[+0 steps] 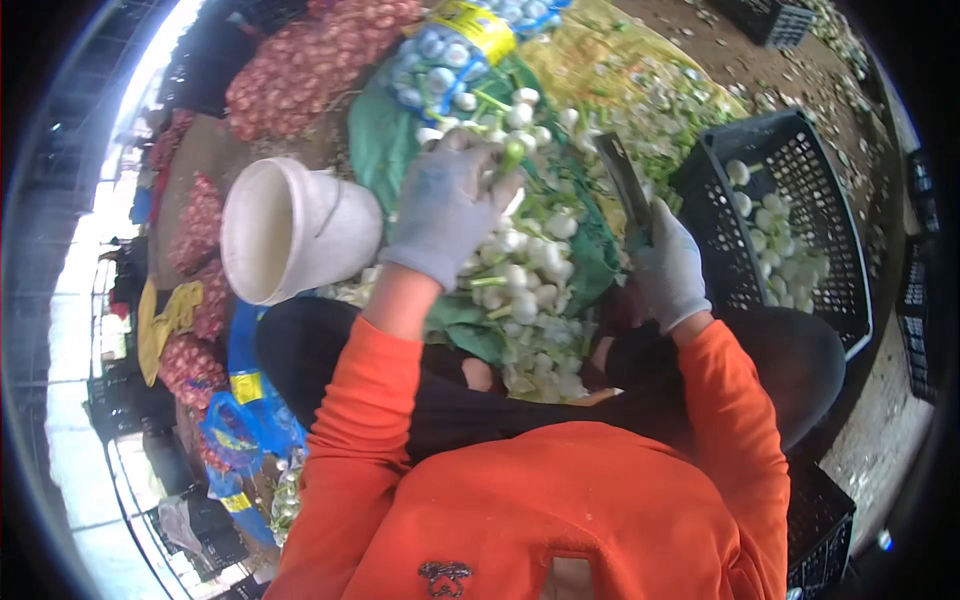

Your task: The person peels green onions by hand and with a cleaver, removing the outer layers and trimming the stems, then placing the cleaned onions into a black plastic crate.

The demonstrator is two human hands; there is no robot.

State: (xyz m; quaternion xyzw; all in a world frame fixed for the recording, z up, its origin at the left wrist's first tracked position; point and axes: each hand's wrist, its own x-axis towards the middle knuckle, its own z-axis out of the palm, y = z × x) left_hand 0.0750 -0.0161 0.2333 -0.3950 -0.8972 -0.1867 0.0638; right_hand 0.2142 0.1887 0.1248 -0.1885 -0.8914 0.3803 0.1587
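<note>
My left hand, in a grey glove, is raised over a heap of white bulbs with green stems, which look like fresh onions or garlic. Its fingers are closed round a bulb with a green stem, mostly hidden by the glove. To the right, my gloved right hand grips a knife by its handle, its broad dark blade pointing up and away from me. The blade is apart from the bulb. Under the heap is a green sack, with cut leaves and peelings scattered on it.
A white bucket lies tipped to the left. At right, a black perforated crate holds several trimmed bulbs. Red net sacks and a blue net bag of bulbs lie at the far side. Peelings cover a yellow sheet.
</note>
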